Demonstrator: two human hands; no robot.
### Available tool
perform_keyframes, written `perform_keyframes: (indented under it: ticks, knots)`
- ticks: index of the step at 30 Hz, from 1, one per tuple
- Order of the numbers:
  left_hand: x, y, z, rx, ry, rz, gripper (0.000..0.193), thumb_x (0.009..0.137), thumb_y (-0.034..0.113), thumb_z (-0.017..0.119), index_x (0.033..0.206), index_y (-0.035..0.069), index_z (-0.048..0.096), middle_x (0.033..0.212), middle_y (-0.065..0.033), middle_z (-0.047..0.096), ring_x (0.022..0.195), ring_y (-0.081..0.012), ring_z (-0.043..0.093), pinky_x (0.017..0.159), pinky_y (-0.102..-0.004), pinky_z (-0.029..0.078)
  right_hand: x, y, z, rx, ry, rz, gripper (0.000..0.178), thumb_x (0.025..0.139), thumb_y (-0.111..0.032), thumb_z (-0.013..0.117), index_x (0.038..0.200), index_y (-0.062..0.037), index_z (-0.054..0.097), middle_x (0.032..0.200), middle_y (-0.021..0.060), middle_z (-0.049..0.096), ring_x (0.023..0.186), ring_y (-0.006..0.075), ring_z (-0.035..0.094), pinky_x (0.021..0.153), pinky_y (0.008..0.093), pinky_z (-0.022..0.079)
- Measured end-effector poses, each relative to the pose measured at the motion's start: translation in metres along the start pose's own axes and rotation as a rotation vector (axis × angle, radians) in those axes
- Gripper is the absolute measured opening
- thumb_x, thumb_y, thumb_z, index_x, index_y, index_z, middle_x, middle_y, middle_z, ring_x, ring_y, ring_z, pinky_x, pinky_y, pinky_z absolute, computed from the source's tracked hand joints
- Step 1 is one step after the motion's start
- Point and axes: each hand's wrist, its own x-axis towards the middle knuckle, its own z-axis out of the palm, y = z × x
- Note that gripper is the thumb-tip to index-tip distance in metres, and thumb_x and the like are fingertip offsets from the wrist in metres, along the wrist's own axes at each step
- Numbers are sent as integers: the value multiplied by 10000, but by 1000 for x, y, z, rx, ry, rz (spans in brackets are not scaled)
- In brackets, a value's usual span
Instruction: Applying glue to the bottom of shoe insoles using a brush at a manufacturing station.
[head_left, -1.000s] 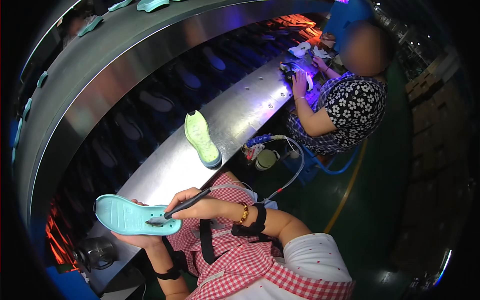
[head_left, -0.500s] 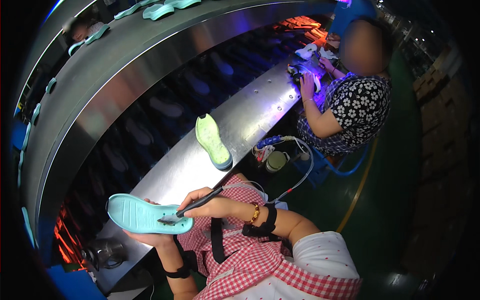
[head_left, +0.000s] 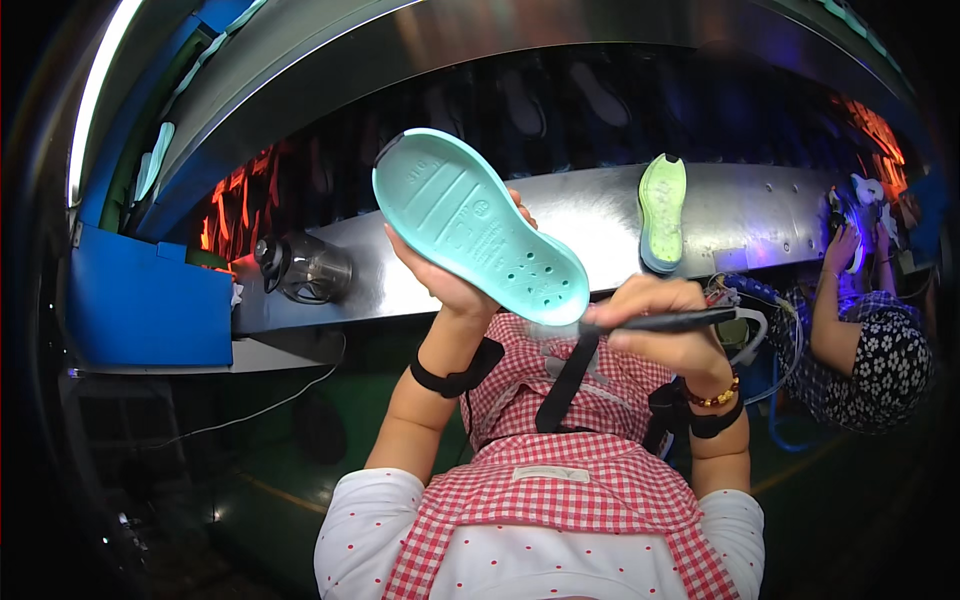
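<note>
A turquoise shoe sole (head_left: 470, 225), with a row of small holes at its heel end, rests tilted in my left hand (head_left: 440, 280). The fingers wrap round its edges from beneath. My right hand (head_left: 660, 325) is closed round the black handle of a brush (head_left: 690, 321). The brush's head, smeared by motion, is by the lower rim of the sole's heel; whether it touches the rim I cannot tell. Farther right, a yellow-green sole (head_left: 662, 210) with a blue-grey heel lies on the metal bench (head_left: 590, 200).
A dark clear jug (head_left: 305, 268) stands on the bench at left, beside a blue cabinet (head_left: 150, 300). Behind the bench, dim soles and an orange glow show under a curved metal conveyor (head_left: 330, 110). A co-worker (head_left: 870, 360) handles shoe parts at far right.
The view has swung, so the bench runs more level. My left hand has raised and tilted the turquoise sole. The brush has moved from inside the sole to beside its heel rim.
</note>
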Motion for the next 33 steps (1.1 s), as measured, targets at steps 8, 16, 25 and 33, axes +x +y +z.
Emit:
perform_keyframes:
  ticks: [8, 16, 25, 33]
  knots:
    - [5, 13, 0, 119, -180, 32, 907, 714, 771, 135, 1170, 45, 433, 951, -201, 554, 771, -289, 579, 654, -393, 486, 5, -11, -5, -192, -99, -56, 219, 689, -2, 664, 907, -23, 647, 869, 107, 639, 755, 143, 608, 669, 237, 478]
    - [8, 17, 11, 39, -156, -85, 915, 719, 766, 157, 1164, 16, 436, 981, -221, 527, 801, -302, 560, 698, -407, 468, 4, 2, -7, 53, -40, 6, 197, 702, 23, 638, 897, -5, 643, 915, 111, 622, 816, 146, 581, 747, 254, 464]
    - [-44, -20, 10, -123, -8, -206, 717, 844, 544, 267, 1323, 13, 231, 1273, -206, 373, 1115, -347, 435, 939, -462, 365, 4, 14, 21, 681, 384, 178, 181, 768, 27, 566, 947, 55, 553, 972, 193, 593, 912, 243, 585, 852, 357, 464]
    - [-23, 3, -10, 90, -159, -532, 487, 852, 301, 436, 1208, -28, 392, 1022, -165, 552, 897, -198, 580, 785, -315, 492, 10, -27, 3, -79, -3, 118, 216, 692, 29, 653, 906, 27, 624, 908, 151, 636, 831, 200, 625, 740, 278, 499]
